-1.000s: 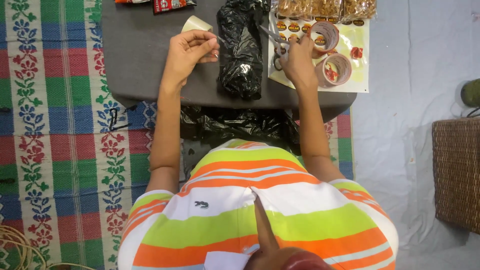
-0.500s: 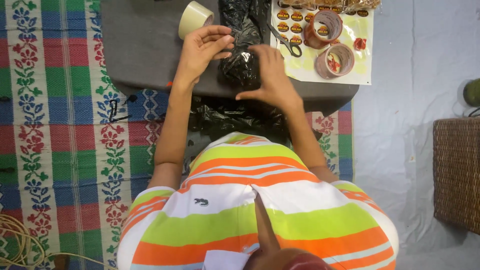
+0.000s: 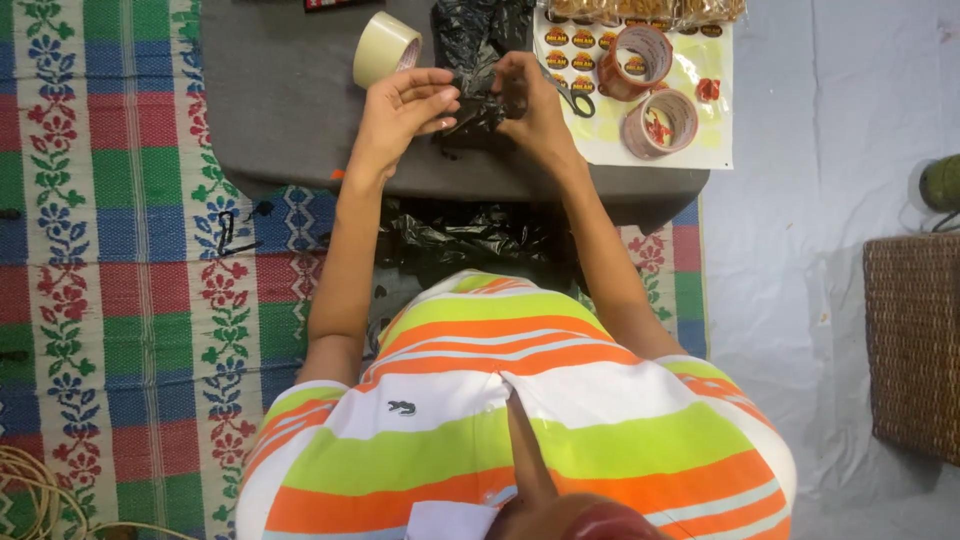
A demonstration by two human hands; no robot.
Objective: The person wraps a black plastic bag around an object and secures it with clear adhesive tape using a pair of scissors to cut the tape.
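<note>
A crumpled black plastic bag (image 3: 478, 60) lies on the grey board (image 3: 280, 110) in front of me. My left hand (image 3: 400, 110) pinches its lower end with the fingertips. My right hand (image 3: 530, 100) grips the same bunched part from the right side. Both hands meet over the middle of the board. A roll of pale tape (image 3: 385, 45) stands just beyond my left hand. Black-handled scissors (image 3: 570, 95) lie right beside my right hand.
A sheet of round stickers (image 3: 690, 135) holds two reddish tape rolls (image 3: 640, 55) (image 3: 660, 122) at the upper right. More black plastic (image 3: 470, 240) lies under the board's near edge. A woven basket (image 3: 915, 340) stands at the right, on a colourful mat (image 3: 120, 250).
My right hand came from the tape rolls at the right over to the black bag. My left hand shifted onto the bag's lower end, and both now hold it together.
</note>
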